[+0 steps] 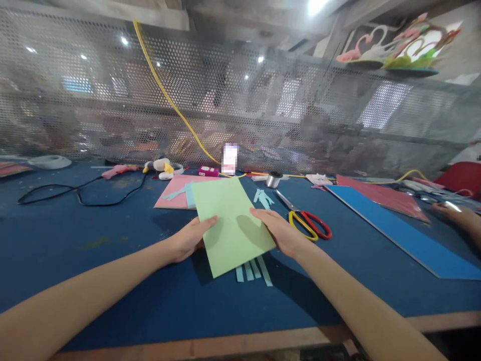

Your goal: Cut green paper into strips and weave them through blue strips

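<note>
A pale green sheet of paper [233, 225] is held up, tilted, over the blue tabletop. My left hand [191, 238] grips its left edge, thumb on top and fingers underneath. On the opposite edge, my right hand [280, 230] has the same hold. Several light blue paper strips [254, 271] stick out from below the sheet's near edge. Behind it lies a pink sheet [176, 193] with light blue pieces on top. More cut blue strips [263, 199] rest just past my right hand. Scissors [306, 220] with one yellow and one red handle lie beside that hand.
A blue board [398, 225] and a red sheet [379, 195] lie to the right, near another person's hand [460, 215]. A wire spool [274, 179], magenta box [208, 171] and phone [230, 159] stand at the back. A corded pink glue gun [119, 171] lies left. Perforated metal panels rise behind.
</note>
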{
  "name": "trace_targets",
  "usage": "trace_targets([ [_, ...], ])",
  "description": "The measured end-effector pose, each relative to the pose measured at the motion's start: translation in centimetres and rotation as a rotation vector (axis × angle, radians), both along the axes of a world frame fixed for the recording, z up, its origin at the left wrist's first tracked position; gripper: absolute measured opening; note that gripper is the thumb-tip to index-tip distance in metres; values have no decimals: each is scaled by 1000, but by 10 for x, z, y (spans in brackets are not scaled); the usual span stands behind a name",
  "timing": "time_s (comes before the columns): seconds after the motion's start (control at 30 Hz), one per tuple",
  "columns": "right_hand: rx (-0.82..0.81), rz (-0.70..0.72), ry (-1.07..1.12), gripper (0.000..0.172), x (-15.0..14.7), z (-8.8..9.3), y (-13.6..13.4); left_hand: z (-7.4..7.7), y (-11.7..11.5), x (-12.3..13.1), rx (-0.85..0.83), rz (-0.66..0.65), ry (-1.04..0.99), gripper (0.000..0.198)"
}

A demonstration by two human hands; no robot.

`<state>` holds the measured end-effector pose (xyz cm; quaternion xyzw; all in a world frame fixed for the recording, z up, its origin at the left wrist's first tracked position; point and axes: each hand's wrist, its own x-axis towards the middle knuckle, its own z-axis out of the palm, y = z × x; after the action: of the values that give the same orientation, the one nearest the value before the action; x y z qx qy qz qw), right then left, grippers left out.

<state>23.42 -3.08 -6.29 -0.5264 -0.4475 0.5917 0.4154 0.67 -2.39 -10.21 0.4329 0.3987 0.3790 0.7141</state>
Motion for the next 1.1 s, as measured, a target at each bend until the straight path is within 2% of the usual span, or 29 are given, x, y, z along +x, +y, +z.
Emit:
trace_targets([
  [0.13,28,128,-104,21,1,-3,2,-1,7,-1,-34,48,-56,41],
  [0.3,35,209,-138,22,3,-3,3,1,8,-4,-107,-33,-117,46],
  [0.4,14,267,-138,27,4,-2,0,3,5,-4,-98,-17,-85,43],
  [0.57,-14,166,-98,34,5,-3,0,4,3,-4,-88,-52,-72,41],
  [0.7,-1,127,-114,23,4,-3,1,6,1,-6,-83,-104,-44,41],
  [0.93,81,96,-75,21,1,-5,1,6,1,-7,-45,-93,-46,52],
  [1.1,131,70,-37,27,2,-10,4,8,0,-9,-36,-129,-58,63],
])
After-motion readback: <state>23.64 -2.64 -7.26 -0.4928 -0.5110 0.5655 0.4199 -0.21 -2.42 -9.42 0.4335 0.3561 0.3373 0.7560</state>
